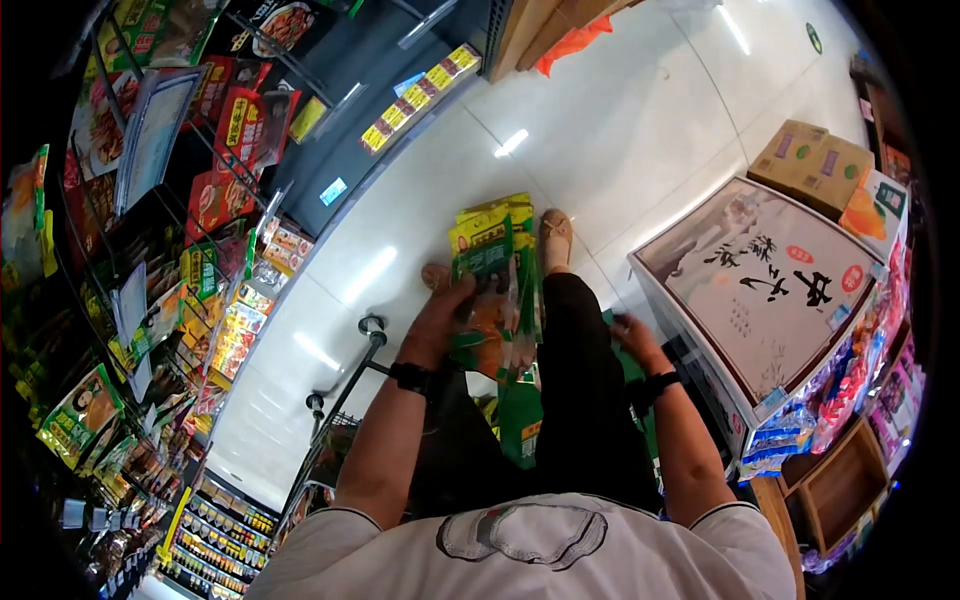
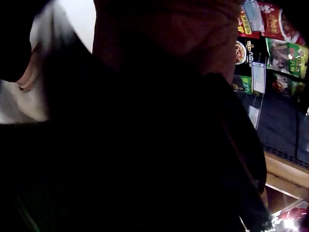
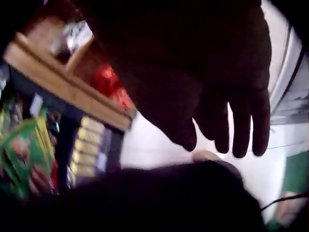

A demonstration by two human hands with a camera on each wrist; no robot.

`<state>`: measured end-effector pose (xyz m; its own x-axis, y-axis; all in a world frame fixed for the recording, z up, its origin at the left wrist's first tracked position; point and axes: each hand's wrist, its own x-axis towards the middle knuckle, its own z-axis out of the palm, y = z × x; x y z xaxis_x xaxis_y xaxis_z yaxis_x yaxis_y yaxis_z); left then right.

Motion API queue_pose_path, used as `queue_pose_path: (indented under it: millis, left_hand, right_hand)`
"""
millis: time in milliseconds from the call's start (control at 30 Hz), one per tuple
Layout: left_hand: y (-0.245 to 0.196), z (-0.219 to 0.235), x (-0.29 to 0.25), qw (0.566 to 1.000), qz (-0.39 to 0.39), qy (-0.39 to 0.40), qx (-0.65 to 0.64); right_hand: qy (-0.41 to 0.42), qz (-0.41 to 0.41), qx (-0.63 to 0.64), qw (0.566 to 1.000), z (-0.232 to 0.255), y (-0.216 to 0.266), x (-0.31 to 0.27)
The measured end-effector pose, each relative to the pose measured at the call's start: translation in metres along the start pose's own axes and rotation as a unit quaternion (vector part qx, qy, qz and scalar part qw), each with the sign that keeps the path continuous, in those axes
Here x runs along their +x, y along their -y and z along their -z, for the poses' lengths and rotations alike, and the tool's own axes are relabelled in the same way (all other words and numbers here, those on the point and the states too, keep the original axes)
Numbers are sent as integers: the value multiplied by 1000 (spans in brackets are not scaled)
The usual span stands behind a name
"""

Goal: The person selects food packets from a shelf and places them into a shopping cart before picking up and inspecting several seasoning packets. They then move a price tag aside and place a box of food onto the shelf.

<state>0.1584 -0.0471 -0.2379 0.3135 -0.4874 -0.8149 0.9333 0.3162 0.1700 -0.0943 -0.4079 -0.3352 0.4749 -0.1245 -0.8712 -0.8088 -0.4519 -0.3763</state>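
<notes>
In the head view my left hand (image 1: pixel 445 315) grips a stack of green and yellow food packets (image 1: pixel 488 262) at its left edge, in front of my knees. The top packet is green with an orange picture low down; yellow packet edges (image 1: pixel 515 208) stick out behind it. More green packaging (image 1: pixel 520 415) lies between my legs. My right hand (image 1: pixel 640 342) hangs beside my right knee, near a large white printed box. Its fingers (image 3: pixel 241 125) are straight and spread in the right wrist view, with nothing held. Darkness hides the left hand's fingers in the left wrist view.
Shelf racks of hanging food packets (image 1: pixel 235 150) line the left. A black metal cart frame (image 1: pixel 345 400) stands by my left leg. On the right are the large printed box (image 1: pixel 760 290), brown cartons (image 1: pixel 810 165) and a wooden tray (image 1: pixel 845 485). Pale floor tiles (image 1: pixel 620 120) lie ahead.
</notes>
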Motion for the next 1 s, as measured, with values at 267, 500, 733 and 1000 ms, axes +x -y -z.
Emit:
queue_pose_path:
  millis: [267, 500, 733, 1000]
  left_hand:
    - [-12, 18, 20, 996, -53, -62, 29]
    - [-11, 30, 25, 995, -57, -69, 39]
    - [-10, 55, 35, 997, -22, -72, 28]
    - [-30, 95, 62, 992, -89, -86, -17]
  right_hand:
    - [99, -71, 195, 973, -42, -42, 15]
    - [200, -68, 137, 968, 0, 0, -36]
    - [143, 127, -108, 975, 28, -9, 12]
    - [-1, 96, 85, 992, 93, 176, 91]
